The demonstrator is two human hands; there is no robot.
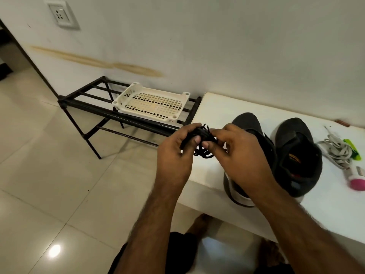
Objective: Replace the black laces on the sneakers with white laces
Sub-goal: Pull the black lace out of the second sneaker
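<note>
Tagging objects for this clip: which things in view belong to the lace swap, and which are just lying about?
Part of the job:
- black laces, bunched and held by left hand and right hand
- two dark sneakers
- white laces on the white bench

Lying about:
- white perforated tray on black rack
- pink-and-white item
- wall socket

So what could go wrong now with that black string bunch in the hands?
1. The black laces are a loose tangle held by both hands, left hand and right hand, out past the white bench edge; loops slipping out would probably fall to the floor.
2. Bunching may knot them.
3. The white laces lie far right, beyond the sneakers.
</note>
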